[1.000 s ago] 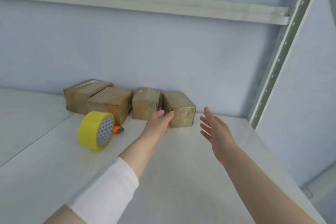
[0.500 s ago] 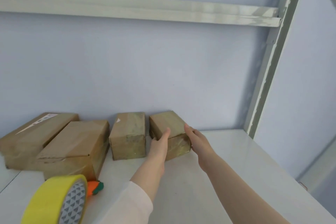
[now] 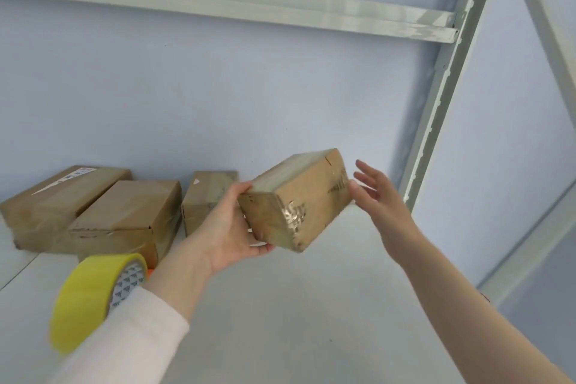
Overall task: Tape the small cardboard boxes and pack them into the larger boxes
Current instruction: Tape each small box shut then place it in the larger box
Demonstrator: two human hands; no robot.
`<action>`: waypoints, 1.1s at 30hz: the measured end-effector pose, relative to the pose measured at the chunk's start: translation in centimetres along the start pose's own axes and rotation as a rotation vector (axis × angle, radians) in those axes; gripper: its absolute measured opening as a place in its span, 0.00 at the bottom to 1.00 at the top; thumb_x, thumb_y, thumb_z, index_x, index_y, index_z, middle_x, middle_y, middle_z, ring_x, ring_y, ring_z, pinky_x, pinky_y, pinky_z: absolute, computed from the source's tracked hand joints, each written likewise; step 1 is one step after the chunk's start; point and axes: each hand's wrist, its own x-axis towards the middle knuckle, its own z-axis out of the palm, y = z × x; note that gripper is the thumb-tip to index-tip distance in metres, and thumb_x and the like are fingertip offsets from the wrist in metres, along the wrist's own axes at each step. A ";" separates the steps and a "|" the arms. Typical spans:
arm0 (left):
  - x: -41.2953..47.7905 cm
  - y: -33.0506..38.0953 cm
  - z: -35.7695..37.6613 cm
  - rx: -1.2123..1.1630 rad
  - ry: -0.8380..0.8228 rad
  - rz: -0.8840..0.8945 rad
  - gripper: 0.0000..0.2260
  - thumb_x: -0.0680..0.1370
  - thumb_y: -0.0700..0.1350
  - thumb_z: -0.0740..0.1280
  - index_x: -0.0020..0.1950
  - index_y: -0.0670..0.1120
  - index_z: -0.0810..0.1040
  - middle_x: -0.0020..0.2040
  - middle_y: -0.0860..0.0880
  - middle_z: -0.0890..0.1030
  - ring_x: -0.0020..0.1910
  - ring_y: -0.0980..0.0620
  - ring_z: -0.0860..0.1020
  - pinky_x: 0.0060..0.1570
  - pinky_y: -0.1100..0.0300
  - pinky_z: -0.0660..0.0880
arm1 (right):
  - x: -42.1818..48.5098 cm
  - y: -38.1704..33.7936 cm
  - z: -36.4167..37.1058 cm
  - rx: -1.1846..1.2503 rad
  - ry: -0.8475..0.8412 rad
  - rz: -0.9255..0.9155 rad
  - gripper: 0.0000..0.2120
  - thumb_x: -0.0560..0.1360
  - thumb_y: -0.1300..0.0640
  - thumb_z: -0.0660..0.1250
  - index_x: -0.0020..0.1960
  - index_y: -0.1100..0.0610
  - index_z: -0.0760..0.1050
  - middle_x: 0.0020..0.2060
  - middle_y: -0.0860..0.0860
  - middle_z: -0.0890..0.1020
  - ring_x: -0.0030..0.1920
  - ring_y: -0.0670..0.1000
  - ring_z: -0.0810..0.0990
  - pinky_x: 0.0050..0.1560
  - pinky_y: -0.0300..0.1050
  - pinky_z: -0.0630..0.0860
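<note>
Head view. A small cardboard box (image 3: 296, 199) is held clear above the white shelf surface (image 3: 311, 305), tilted so that its far end rises toward the right. The left hand (image 3: 229, 227) grasps the near end: the thumb lies over the top edge of that end and the fingers (image 3: 265, 248) curl beneath it, so the box projects away from the palm up and to the right. The right hand (image 3: 378, 199) is spread, fingers extended, just beside the far end; whether the palm touches the cardboard cannot be told, and it clasps nothing. Glossy film already covers parts of the box's faces.

The step in hand appears to be bringing the box forward for taping. Judged from this pose, a one-ended hold leaves the far end unsupported; setting the right palm flat against that end would steady it before it is turned or set down. The seam to be taped is best brought uppermost.

The yellow tape roll (image 3: 93, 296) stands on edge at lower left, near the left forearm. Three further boxes rest against the back wall: two longer ones (image 3: 124, 215) side by side and a small one (image 3: 208, 193) behind the left hand. No larger packing box is visible.
</note>
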 end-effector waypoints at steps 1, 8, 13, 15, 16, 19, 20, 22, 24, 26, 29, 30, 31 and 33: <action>-0.7 0.1 -0.1 0.055 -0.047 -0.021 0.21 0.64 0.60 0.67 0.49 0.47 0.79 0.45 0.46 0.80 0.40 0.46 0.81 0.42 0.52 0.78 | -0.2 -0.3 -0.6 0.011 -0.081 0.001 0.27 0.68 0.42 0.68 0.66 0.40 0.68 0.63 0.44 0.74 0.62 0.45 0.74 0.62 0.44 0.70; -4.3 -0.8 0.6 0.284 -0.103 -0.020 0.31 0.72 0.71 0.53 0.55 0.49 0.80 0.51 0.46 0.83 0.49 0.46 0.81 0.39 0.55 0.78 | -2.4 -0.9 -1.4 0.273 -0.491 0.192 0.18 0.69 0.41 0.66 0.58 0.43 0.78 0.55 0.46 0.82 0.55 0.45 0.80 0.51 0.37 0.77; -7.0 -1.9 1.5 0.446 -0.076 0.211 0.35 0.64 0.71 0.63 0.66 0.53 0.71 0.57 0.51 0.80 0.54 0.53 0.79 0.54 0.52 0.76 | -3.9 -0.3 -1.3 0.202 -0.388 0.251 0.25 0.66 0.36 0.69 0.57 0.49 0.79 0.52 0.50 0.83 0.51 0.48 0.81 0.54 0.46 0.77; -7.8 -2.3 2.2 0.492 -0.064 0.242 0.38 0.63 0.65 0.68 0.70 0.55 0.64 0.63 0.51 0.77 0.60 0.54 0.76 0.60 0.49 0.74 | -4.2 -0.5 -1.0 0.154 -0.381 0.269 0.26 0.68 0.33 0.66 0.59 0.47 0.78 0.56 0.50 0.82 0.57 0.49 0.80 0.61 0.53 0.74; -8.2 -2.5 2.5 0.485 -0.038 0.255 0.36 0.63 0.62 0.69 0.69 0.55 0.65 0.62 0.51 0.77 0.59 0.54 0.76 0.59 0.49 0.74 | -4.4 -0.7 -0.9 0.146 -0.403 0.258 0.26 0.69 0.32 0.64 0.61 0.45 0.77 0.57 0.48 0.81 0.59 0.49 0.79 0.63 0.55 0.72; -8.7 -2.6 2.7 0.360 0.031 0.195 0.31 0.64 0.59 0.70 0.66 0.52 0.72 0.62 0.47 0.78 0.60 0.47 0.77 0.59 0.45 0.74 | -5.1 -1.1 -1.2 0.141 -0.568 0.115 0.31 0.70 0.29 0.57 0.67 0.42 0.70 0.64 0.45 0.76 0.66 0.47 0.73 0.65 0.53 0.68; -8.8 -2.6 2.5 0.329 0.021 0.153 0.31 0.64 0.59 0.69 0.65 0.50 0.73 0.63 0.44 0.78 0.61 0.44 0.76 0.59 0.43 0.73 | -5.5 -1.2 -1.4 0.145 -0.613 0.048 0.31 0.71 0.30 0.57 0.69 0.43 0.67 0.67 0.45 0.74 0.68 0.47 0.71 0.65 0.51 0.68; -9.1 -2.7 2.2 0.337 -0.013 0.091 0.31 0.65 0.61 0.69 0.65 0.48 0.75 0.64 0.42 0.76 0.63 0.40 0.75 0.59 0.43 0.73 | -6.2 -1.5 -1.8 0.125 -0.633 -0.040 0.33 0.70 0.33 0.64 0.72 0.43 0.63 0.68 0.46 0.72 0.69 0.48 0.70 0.65 0.46 0.70; -9.3 -2.8 2.1 0.349 -0.039 0.069 0.31 0.67 0.64 0.67 0.65 0.49 0.75 0.64 0.42 0.76 0.60 0.41 0.76 0.54 0.46 0.76 | -6.4 -1.8 -2.0 0.090 -0.585 -0.041 0.42 0.64 0.35 0.71 0.73 0.45 0.60 0.67 0.46 0.74 0.67 0.47 0.72 0.64 0.44 0.71; -9.5 -3.0 2.2 0.351 -0.064 0.067 0.32 0.67 0.69 0.61 0.65 0.51 0.75 0.61 0.44 0.79 0.57 0.45 0.79 0.50 0.48 0.77 | -6.4 -1.8 -2.0 0.076 -0.516 -0.008 0.38 0.65 0.39 0.72 0.71 0.47 0.63 0.63 0.47 0.77 0.63 0.48 0.76 0.62 0.46 0.73; -9.9 -3.2 2.5 0.474 -0.088 0.158 0.37 0.65 0.75 0.56 0.67 0.56 0.72 0.60 0.52 0.80 0.57 0.54 0.78 0.56 0.50 0.75 | -6.4 -1.8 -2.0 0.065 -0.435 0.075 0.28 0.68 0.35 0.68 0.64 0.46 0.72 0.57 0.48 0.81 0.59 0.50 0.79 0.60 0.52 0.75; -10.1 -3.2 2.8 0.534 -0.079 0.199 0.40 0.63 0.77 0.57 0.69 0.57 0.69 0.63 0.54 0.78 0.61 0.55 0.76 0.60 0.49 0.73 | -6.4 -1.8 -1.9 0.066 -0.417 0.114 0.29 0.66 0.33 0.67 0.61 0.46 0.75 0.55 0.48 0.82 0.57 0.50 0.80 0.59 0.53 0.75; -10.2 -3.3 3.1 0.583 -0.058 0.235 0.43 0.61 0.77 0.60 0.71 0.56 0.65 0.65 0.55 0.76 0.64 0.56 0.74 0.63 0.49 0.71 | -6.5 -1.7 -2.0 0.070 -0.410 0.155 0.29 0.64 0.31 0.66 0.58 0.46 0.77 0.54 0.48 0.83 0.56 0.51 0.81 0.58 0.53 0.76; -10.4 -3.2 3.6 0.648 0.018 0.310 0.43 0.63 0.71 0.67 0.73 0.54 0.62 0.63 0.56 0.77 0.62 0.56 0.75 0.66 0.47 0.69 | -6.7 -1.4 -2.1 0.085 -0.444 0.220 0.29 0.63 0.29 0.65 0.55 0.47 0.80 0.53 0.48 0.84 0.54 0.51 0.82 0.52 0.49 0.79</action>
